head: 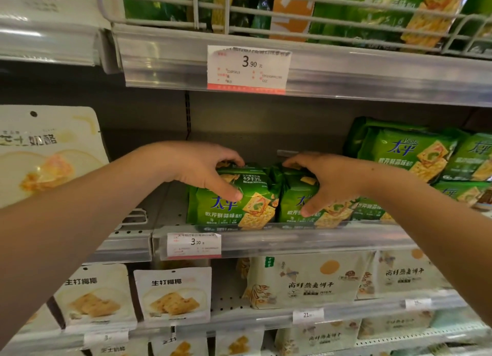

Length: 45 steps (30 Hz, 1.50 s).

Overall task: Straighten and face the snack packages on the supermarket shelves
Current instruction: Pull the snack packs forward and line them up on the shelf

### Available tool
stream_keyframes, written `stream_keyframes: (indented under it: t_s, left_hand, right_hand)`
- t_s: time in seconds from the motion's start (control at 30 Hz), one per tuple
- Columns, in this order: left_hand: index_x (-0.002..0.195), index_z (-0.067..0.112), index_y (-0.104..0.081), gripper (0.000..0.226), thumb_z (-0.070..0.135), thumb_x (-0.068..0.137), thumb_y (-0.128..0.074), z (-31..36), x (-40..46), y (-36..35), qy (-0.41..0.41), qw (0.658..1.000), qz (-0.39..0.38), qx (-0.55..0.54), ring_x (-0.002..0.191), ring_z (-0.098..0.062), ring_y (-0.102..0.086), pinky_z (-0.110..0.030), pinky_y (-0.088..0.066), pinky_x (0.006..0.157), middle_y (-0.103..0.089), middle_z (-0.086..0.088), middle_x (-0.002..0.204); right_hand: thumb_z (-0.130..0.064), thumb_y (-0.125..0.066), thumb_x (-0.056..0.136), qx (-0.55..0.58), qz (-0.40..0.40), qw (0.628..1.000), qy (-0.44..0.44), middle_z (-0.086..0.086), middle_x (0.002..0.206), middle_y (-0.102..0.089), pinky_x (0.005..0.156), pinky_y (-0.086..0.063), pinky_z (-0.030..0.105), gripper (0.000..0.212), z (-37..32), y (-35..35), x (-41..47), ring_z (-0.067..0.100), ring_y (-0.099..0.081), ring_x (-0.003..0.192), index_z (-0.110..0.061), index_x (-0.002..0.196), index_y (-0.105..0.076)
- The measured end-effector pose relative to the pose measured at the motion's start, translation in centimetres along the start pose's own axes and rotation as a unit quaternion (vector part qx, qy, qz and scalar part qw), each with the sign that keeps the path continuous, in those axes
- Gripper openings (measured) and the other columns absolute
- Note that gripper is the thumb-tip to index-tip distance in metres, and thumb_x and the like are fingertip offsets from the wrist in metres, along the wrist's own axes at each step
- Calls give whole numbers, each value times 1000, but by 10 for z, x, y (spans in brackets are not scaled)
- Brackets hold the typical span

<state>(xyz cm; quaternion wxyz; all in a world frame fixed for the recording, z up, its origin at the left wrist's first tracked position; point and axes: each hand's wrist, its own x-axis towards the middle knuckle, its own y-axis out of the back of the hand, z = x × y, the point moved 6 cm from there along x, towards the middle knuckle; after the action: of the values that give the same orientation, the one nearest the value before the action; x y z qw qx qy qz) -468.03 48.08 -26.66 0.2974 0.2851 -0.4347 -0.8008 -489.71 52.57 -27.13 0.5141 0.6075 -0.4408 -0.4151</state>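
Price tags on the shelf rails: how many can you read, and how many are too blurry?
Tags reading 3.90: 2
Tag starting 21: 1
Too blurry: 2
Total: 5

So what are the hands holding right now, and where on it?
Each grips a green cracker pack by its top edge: the left hand on the left pack, the right hand on the right pack, thumbs on the fronts.

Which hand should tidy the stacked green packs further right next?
Right. The right hand grips the green pack nearest that stack; the left hand would need to cross over.
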Motion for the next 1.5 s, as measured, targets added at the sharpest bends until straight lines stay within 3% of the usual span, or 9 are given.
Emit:
stream_keyframes:
  t_s: [0.3,0.43,0.53,0.63,0.73,0.9,1.23,1.33,1.5]
  left_hand:
    - [141,36,-40,76,44,76,-78,5,-6,-3,14,1000,-12,18,103,-12,-64,-38,-54,93,-59,6,127]
    - [153,43,-2,104,62,75,-69,24,-21,3,-20,988,7,155,144,-12,-24,-31,-23,118,-15,13,160]
    - [150,46,-18,90,68,76,-65,63,-52,23,-125,970,87,189,135,2,-32,-22,-30,110,-29,22,153]
    - [133,44,-50,54,59,84,-62,98,-95,53,-220,940,195,175,107,9,-55,-10,-46,84,-57,24,127]
    - [115,33,-66,27,39,89,-59,121,-136,83,-314,874,321,185,80,-3,-65,-18,-51,63,-69,14,94]
    - [125,18,-62,41,37,88,-60,112,-154,123,-260,749,483,371,105,-21,-61,-41,-53,86,-66,-1,114]
    - [129,12,-60,72,54,72,-72,81,-139,121,-126,762,492,403,98,-21,-64,-37,-56,80,-65,-1,111]
    - [132,18,-57,67,60,80,-59,85,-145,126,-136,758,501,394,109,-20,-60,-39,-48,89,-64,2,118]
    - [137,25,-44,62,61,86,-43,95,-154,180,-101,804,515,280,116,-14,-40,-40,-37,98,-50,1,130]
  right_hand:
    - [-47,-87,62,2,-1,1000,-3,-8,149,-35,93,-36,18,107,-2,-1,-3,5,-41,115,-33,148,-25]
    - [-53,-82,66,-48,-7,999,8,-6,159,-20,118,-14,33,118,-18,4,-14,13,-25,142,-31,154,-7]
    - [-58,-75,71,-45,63,995,60,-13,154,-28,113,-20,21,104,-51,34,-31,0,-29,133,-34,152,-14]
    - [-56,-68,79,-2,166,974,156,-23,122,-53,88,-37,4,63,-95,82,-54,-12,-47,105,-38,135,-44]
    - [-48,-66,83,67,228,946,219,-22,102,-65,80,-54,19,41,-127,125,-73,-5,-63,93,-31,120,-58]
    - [-25,-68,86,32,393,885,248,-22,81,-64,65,-51,16,15,-153,190,-83,1,-63,77,-26,101,-67]
    - [-39,-56,88,-66,400,906,124,-18,90,-60,76,-54,29,14,-142,200,-57,-1,-57,83,-33,101,-59]
    - [-43,-52,84,-26,413,902,125,-21,84,-57,74,-53,23,16,-141,210,-61,-5,-57,80,-35,97,-55]
    - [-53,-48,84,25,445,889,105,-22,88,-57,74,-54,24,27,-140,251,-54,0,-59,80,-34,102,-55]
